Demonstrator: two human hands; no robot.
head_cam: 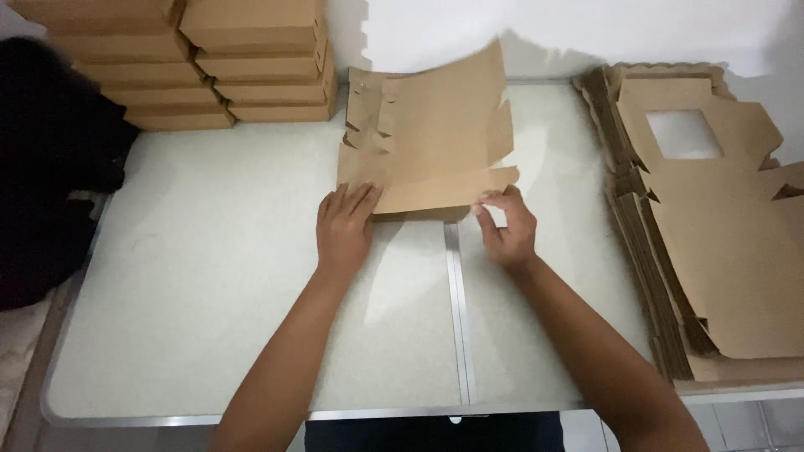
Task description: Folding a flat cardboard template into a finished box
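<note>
The blank (pixel 431 142) lies mid-table, toward the far edge, partly folded: its far panel is raised and the near flap is creased up, the sides not yet locked. Its long axis appears to run left to right, tabbed edge to the left. The left hand (pixel 342 228) rests flat, fingers together, on the blank's near-left corner. The right hand (pixel 507 224) pinches the near-right flap between thumb and fingers. Finished boxes (pixel 180 59) stand stacked far left; flat blanks (pixel 712 243) lie piled at right. Judged an early stage.
</note>
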